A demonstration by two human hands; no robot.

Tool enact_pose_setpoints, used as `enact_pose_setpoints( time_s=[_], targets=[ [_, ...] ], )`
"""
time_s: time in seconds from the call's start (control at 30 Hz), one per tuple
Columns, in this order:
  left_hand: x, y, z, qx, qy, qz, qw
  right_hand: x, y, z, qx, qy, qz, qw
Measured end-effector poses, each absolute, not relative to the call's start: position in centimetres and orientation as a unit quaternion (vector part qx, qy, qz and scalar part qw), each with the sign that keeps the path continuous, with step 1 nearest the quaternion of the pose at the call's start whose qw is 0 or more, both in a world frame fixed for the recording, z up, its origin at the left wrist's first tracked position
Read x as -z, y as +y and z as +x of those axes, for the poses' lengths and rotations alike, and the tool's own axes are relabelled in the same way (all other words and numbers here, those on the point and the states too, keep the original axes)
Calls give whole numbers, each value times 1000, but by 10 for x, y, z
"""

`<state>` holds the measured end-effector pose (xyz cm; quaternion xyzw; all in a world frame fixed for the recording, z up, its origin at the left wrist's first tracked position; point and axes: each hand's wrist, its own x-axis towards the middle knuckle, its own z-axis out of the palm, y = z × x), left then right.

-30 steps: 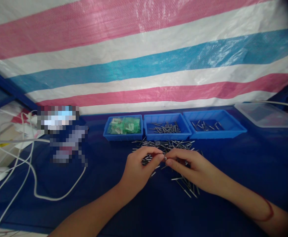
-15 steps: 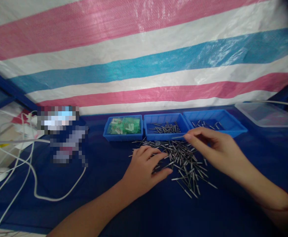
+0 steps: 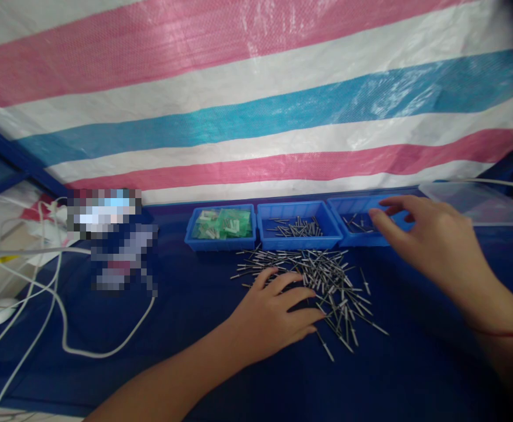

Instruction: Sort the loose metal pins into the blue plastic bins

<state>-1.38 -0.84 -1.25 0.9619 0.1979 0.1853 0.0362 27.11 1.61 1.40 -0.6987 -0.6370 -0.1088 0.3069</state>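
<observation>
A loose pile of silvery blind rivets (image 3: 327, 272) lies on the dark blue table. My left hand (image 3: 278, 316) rests over the pile's near left side, fingers spread and palm down, with nothing in its grasp. Above the right-hand blue bin (image 3: 353, 237) hovers my right hand (image 3: 427, 240); its thumb and forefinger are slightly apart, and no rivet shows between them. Several rivets (image 3: 357, 223) lie in that bin, partly covered by the hand. The middle blue bin (image 3: 300, 241) holds a bigger heap of rivets.
The left blue bin (image 3: 219, 244) contains green-and-white packets (image 3: 223, 224). At the far right is a clear plastic lid (image 3: 498, 205). White cables (image 3: 63, 328) loop across the table's left side near blurred items. A striped sheet (image 3: 256, 129) hangs behind the bins.
My right hand has moved right, from the middle bin to the right one, and the rivet it pinched no longer shows. My left hand has slid right and nearer, fingers wider apart.
</observation>
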Motion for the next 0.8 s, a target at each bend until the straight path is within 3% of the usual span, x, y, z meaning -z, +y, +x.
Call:
enact_pose_setpoints(
  time_s=[0.27, 0.4, 0.53, 0.8],
  targets=[
    [21, -11, -7, -216, 223, 950, 5, -22, 2, 238, 89, -722, -605, 323],
    [17, -9, -7, -223, 267, 938, 8, -23, -7, 219, -61, -807, -495, 318],
    [7, -6, -8, -270, 324, 899, 120, -20, -18, 198, -195, -840, -418, 285],
    [-1, -4, -11, -321, 412, 780, 346, -13, -22, 187, -282, -774, -447, 349]
  ],
)
